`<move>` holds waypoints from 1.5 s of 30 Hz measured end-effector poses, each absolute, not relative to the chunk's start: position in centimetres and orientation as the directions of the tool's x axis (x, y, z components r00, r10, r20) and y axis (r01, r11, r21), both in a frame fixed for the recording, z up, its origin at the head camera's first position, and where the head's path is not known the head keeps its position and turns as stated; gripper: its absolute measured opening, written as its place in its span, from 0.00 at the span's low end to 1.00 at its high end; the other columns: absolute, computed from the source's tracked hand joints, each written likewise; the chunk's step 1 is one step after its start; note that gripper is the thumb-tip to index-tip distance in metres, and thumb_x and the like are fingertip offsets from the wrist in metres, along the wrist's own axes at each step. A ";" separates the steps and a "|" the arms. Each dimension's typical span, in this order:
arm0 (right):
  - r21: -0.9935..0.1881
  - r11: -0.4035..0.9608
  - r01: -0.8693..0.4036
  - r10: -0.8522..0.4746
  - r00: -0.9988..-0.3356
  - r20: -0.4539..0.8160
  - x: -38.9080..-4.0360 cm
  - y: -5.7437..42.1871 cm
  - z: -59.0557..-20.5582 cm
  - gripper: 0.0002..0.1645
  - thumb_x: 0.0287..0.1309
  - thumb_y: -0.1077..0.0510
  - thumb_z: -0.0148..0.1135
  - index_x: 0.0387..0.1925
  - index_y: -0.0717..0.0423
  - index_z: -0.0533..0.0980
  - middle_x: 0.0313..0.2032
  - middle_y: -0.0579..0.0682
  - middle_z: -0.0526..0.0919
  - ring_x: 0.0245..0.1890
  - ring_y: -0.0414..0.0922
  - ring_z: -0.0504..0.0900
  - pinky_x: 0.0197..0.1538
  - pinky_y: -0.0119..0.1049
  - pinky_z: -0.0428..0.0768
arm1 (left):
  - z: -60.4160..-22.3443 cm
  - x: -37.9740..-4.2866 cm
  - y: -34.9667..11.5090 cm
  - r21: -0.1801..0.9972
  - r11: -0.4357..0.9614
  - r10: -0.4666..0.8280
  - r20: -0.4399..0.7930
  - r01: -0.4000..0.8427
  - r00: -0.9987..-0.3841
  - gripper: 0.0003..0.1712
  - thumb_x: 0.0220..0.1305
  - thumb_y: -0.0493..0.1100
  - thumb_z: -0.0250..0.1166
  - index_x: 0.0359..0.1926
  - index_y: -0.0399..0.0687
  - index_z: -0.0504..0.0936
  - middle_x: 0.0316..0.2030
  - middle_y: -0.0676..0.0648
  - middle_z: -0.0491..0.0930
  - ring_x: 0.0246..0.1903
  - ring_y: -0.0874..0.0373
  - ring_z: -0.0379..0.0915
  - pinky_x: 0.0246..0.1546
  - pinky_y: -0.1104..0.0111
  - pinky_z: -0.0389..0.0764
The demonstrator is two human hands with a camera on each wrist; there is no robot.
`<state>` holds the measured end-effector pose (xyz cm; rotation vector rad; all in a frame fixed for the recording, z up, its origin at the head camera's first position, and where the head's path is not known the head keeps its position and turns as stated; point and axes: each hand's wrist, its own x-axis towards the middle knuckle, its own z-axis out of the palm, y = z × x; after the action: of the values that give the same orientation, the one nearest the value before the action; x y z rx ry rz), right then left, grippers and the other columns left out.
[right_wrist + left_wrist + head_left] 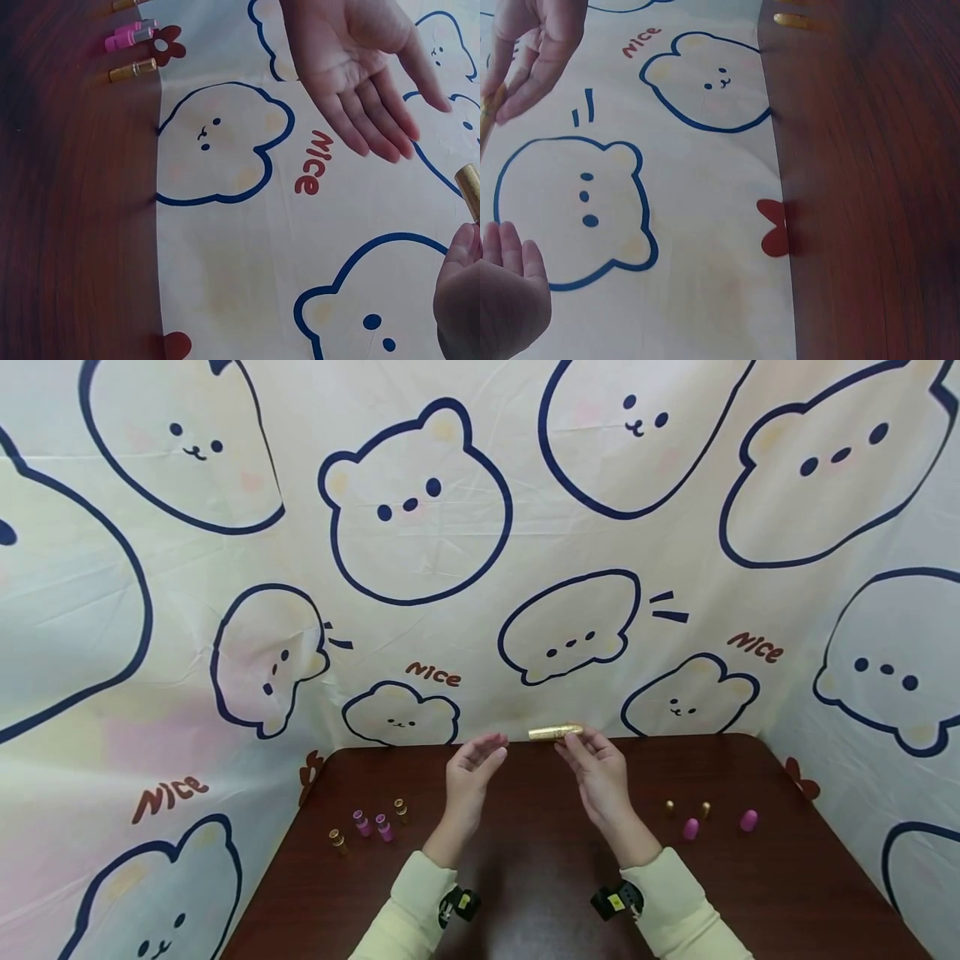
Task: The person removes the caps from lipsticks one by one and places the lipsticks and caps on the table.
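Above the far edge of the table, my right hand (602, 777) pinches a gold, bullet-tipped lipstick tube (551, 732) between thumb and fingers. The tube lies nearly level, its blunt end toward the left hand. My left hand (468, 781) is held up just left of it, fingers loosely extended and holding nothing. A gap separates that hand from the tube. In the right wrist view the left palm (360, 67) shows bare, and the tube's blunt gold end (470, 187) rises from the right hand (459, 292).
On the table's left stand gold tube bases (337, 839) and purple-pink tube bases (362, 823) with narrower necks. Small gold caps (670, 808) and pink rounded caps (748, 821) stand on the right. A printed cloth (480, 643) hangs around the dark wooden table (525, 868).
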<state>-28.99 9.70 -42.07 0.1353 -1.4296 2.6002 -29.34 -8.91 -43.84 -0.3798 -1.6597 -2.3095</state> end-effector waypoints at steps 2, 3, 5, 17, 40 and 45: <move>-0.821 -0.536 -0.198 0.105 -0.980 0.168 -29.0 9.6 -42.1 0.14 0.63 0.63 0.61 0.49 0.64 0.75 0.42 0.52 0.81 0.44 0.43 0.82 0.53 0.39 0.77 | -43.7 -29.3 -8.6 0.882 -0.304 -0.061 0.358 0.359 -0.932 0.18 0.63 0.34 0.65 0.52 0.27 0.77 0.49 0.32 0.79 0.49 0.49 0.78 0.52 0.64 0.76; -0.816 -0.541 -0.202 0.104 -0.979 0.173 -29.0 9.5 -42.1 0.13 0.63 0.64 0.61 0.49 0.64 0.75 0.41 0.52 0.81 0.43 0.43 0.82 0.53 0.39 0.78 | -43.7 -29.3 -8.4 0.884 -0.305 -0.059 0.354 0.354 -0.934 0.18 0.63 0.34 0.66 0.51 0.27 0.77 0.49 0.34 0.80 0.49 0.49 0.78 0.52 0.64 0.76; -0.809 -0.549 -0.210 0.103 -0.978 0.183 -28.9 9.4 -42.1 0.12 0.63 0.64 0.61 0.48 0.64 0.75 0.41 0.52 0.81 0.43 0.43 0.82 0.53 0.38 0.78 | -43.6 -29.3 -8.1 0.886 -0.310 -0.058 0.346 0.346 -0.937 0.18 0.63 0.34 0.66 0.51 0.27 0.78 0.48 0.36 0.81 0.50 0.46 0.78 0.52 0.64 0.77; -0.791 -0.569 -0.224 0.103 -0.974 0.201 -28.9 8.8 -42.0 0.07 0.65 0.67 0.58 0.43 0.58 0.78 0.40 0.51 0.82 0.42 0.42 0.83 0.52 0.38 0.78 | -43.2 -29.3 -6.7 0.884 -0.338 -0.054 0.325 0.324 -0.944 0.17 0.61 0.33 0.66 0.50 0.28 0.79 0.45 0.43 0.83 0.46 0.55 0.79 0.51 0.65 0.77; -0.792 -0.570 -0.217 0.071 -0.974 0.216 -28.3 7.8 -42.2 0.09 0.64 0.67 0.60 0.45 0.63 0.77 0.41 0.52 0.82 0.43 0.43 0.83 0.51 0.38 0.78 | -42.6 -29.3 -5.6 0.893 -0.340 -0.036 0.302 0.296 -0.953 0.15 0.61 0.32 0.67 0.48 0.27 0.79 0.40 0.47 0.82 0.40 0.58 0.77 0.44 0.69 0.78; -0.796 -0.565 -0.218 0.071 -0.974 0.217 -28.3 7.7 -42.3 0.08 0.64 0.68 0.59 0.44 0.62 0.78 0.41 0.52 0.83 0.43 0.43 0.83 0.51 0.38 0.78 | -42.7 -29.3 -5.6 0.892 -0.328 -0.036 0.317 0.310 -0.948 0.14 0.61 0.33 0.67 0.47 0.28 0.80 0.39 0.47 0.82 0.39 0.58 0.77 0.44 0.69 0.78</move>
<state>-28.27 7.74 -42.25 0.2404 -1.3714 2.6317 -29.29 -5.60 -42.69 -0.3542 -1.6758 -2.3723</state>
